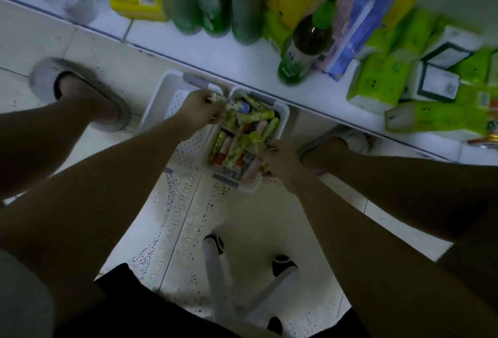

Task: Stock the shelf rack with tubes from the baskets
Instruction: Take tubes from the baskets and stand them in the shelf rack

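Observation:
A white basket (283, 111) full of green, pink and white tubes (242, 138) stands on the floor by the shelf edge. My left hand (199, 106) is at the basket's far left corner and grips a tube or two there. At the basket's near right side, my right hand (280, 160) curls round green tubes. An empty white perforated basket (164, 95) lies beside it on the left. The image is blurred.
The white bottom shelf (215, 49) runs diagonally above the baskets, holding green bottles (213, 1), a leaning bottle (304, 49), yellow and green packs (382, 81) and boxes. My feet in slippers flank the baskets. White stool legs (215, 278) stand below me.

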The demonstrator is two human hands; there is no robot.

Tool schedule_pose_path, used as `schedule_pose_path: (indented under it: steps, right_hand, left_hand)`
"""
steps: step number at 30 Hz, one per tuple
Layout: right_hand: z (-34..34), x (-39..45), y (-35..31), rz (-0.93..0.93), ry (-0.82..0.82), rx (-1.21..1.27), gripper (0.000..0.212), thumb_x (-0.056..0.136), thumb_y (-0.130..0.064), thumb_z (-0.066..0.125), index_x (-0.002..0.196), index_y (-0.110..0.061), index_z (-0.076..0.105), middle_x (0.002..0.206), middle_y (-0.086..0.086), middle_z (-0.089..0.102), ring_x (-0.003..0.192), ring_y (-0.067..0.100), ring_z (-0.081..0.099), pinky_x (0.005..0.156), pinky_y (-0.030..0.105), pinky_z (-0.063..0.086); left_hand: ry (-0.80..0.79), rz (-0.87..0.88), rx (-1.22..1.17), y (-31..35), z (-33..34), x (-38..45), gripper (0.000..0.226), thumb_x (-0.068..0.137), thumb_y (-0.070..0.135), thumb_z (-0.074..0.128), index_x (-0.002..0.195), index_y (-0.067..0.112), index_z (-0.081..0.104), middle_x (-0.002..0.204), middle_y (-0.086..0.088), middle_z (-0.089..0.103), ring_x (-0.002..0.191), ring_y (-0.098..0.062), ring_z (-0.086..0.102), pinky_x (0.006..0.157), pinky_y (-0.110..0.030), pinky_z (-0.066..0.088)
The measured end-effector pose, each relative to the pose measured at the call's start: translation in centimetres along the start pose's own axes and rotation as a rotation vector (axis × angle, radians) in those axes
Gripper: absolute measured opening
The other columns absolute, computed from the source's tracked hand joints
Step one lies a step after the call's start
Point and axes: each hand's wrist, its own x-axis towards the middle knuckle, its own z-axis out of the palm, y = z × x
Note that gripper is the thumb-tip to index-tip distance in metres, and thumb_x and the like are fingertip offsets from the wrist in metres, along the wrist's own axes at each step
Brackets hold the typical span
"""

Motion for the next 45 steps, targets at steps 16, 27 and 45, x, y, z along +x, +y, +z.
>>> schedule_pose_path:
  steps: [16, 27, 45]
  right_hand:
    - [-7.7, -15.2, -15.8, -0.734, 0.227, -0.209, 0.019, 0.082, -0.009, 0.076, 0.080, -0.005, 0.057, 0.061, 0.009, 0.053, 0.046, 0.007, 0.052, 0.050, 0.023, 0.042]
    - [-14.0, -31.0, -29.4, -1.136, 0.262, -0.391, 0.023, 0.100, -0.004, 0.047, 0.082, -0.001, 0.060, 0.061, 0.010, 0.055, 0.048, 0.007, 0.055, 0.054, 0.019, 0.051]
    - [-24.8, -39.6, -40.1, -1.198, 0.842, -0.882, 0.010, 0.093, -0.013, 0.059, 0.095, -0.015, 0.070, 0.092, 0.005, 0.070, 0.070, 0.016, 0.061, 0.069, 0.029, 0.047]
  left_hand:
    - [0.116, 0.506, -0.114, 18.7, -8.2, -15.3, 0.020, 0.092, 0.020, 0.065, 0.103, 0.004, 0.066, 0.085, -0.006, 0.067, 0.072, -0.016, 0.063, 0.068, -0.029, 0.054]
    - [0.102, 0.905, -0.059, 36.3, -13.3, -29.4, 0.012, 0.085, 0.017, 0.071, 0.091, 0.007, 0.068, 0.079, 0.000, 0.074, 0.077, -0.015, 0.072, 0.068, -0.029, 0.059]
    - [0.113, 0.970, 0.252, 51.0, -8.6, -31.6, 0.015, 0.084, 0.002, 0.068, 0.098, -0.001, 0.066, 0.090, -0.013, 0.069, 0.075, -0.017, 0.068, 0.065, -0.019, 0.058]
